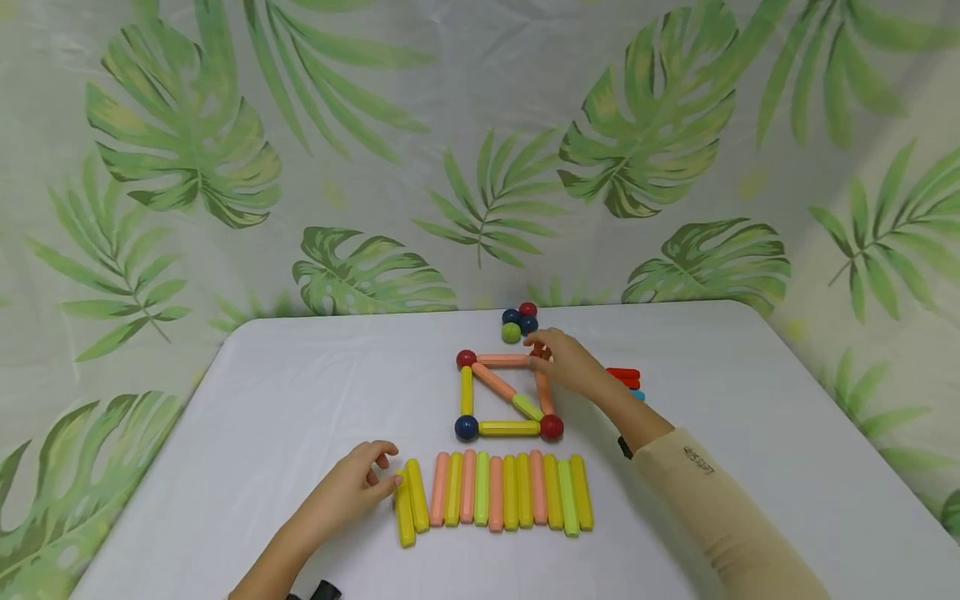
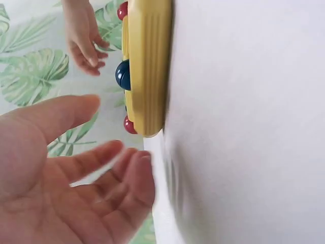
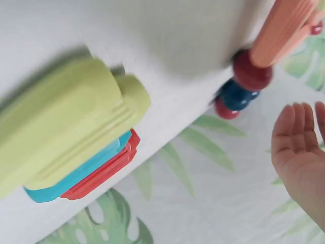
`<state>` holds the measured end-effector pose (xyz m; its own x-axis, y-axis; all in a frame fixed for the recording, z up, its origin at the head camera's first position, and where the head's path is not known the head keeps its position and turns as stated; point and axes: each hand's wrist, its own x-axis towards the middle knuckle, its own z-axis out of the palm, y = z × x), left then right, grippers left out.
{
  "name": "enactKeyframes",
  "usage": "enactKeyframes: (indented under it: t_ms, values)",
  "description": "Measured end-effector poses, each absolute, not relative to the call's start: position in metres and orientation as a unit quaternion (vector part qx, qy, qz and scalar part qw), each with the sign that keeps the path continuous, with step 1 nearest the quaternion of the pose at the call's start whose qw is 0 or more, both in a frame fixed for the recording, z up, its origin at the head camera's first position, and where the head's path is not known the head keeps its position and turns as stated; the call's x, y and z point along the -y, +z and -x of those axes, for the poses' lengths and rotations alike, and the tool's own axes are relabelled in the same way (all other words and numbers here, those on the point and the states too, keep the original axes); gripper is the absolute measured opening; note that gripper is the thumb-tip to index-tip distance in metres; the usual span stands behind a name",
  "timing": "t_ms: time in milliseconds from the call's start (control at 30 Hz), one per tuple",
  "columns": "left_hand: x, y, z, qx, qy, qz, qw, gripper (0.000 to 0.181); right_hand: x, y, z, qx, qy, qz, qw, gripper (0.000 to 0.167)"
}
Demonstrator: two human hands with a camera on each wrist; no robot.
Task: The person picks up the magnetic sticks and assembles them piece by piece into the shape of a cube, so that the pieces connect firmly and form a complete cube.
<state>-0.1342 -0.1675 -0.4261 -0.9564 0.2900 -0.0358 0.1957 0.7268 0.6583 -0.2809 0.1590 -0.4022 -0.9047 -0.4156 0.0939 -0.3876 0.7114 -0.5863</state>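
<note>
Apparently for easy reach, ribbed rods [image 1: 511,492] are lying in a row near the ball-cornered square frame [image 1: 497,382]; the left hand [image 1: 352,477] beside them and right hand [image 1: 570,363] at its far-right corner are holding nothing, fingers half-open.

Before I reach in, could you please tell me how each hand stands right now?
Left hand: open, holding nothing, beside the leftmost yellow stick.
Right hand: open, holding nothing, near the stick-and-ball frame.
</note>
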Motion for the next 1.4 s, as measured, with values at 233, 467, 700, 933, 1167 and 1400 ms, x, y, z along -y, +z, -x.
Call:
enactKeyframes:
  t_ms: [233,467,700,933,1167,1400]
  values:
    - [0.165,-0.434,0.119,-0.927,0.335,-0.12,0.122,0.052,-0.162,-0.413,0.329,-0.941,-0.287,0.179,0.027,0.037]
    - [0.159,-0.433,0.115,-0.921,0.342,-0.123,0.14,0.047,-0.158,-0.421,0.345,-0.961,-0.23,0.131,0.076,0.047]
    - [0.157,-0.429,0.114,-0.925,0.331,-0.136,0.127,0.03,-0.153,-0.423,0.346,-0.967,-0.233,0.073,0.067,0.038]
    - [0.156,-0.419,0.125,-0.929,0.345,-0.121,0.054,0.027,-0.151,-0.423,0.343,-0.947,-0.317,0.045,0.034,0.04]
    - [0.147,-0.411,0.151,-0.86,0.476,-0.159,-0.088,0.033,-0.147,-0.406,0.329,-0.906,-0.414,0.092,0.002,0.044]
    - [0.11,-0.391,0.175,-0.774,0.603,-0.184,-0.063,0.032,-0.146,-0.392,0.309,-0.865,-0.487,0.119,-0.001,0.042]
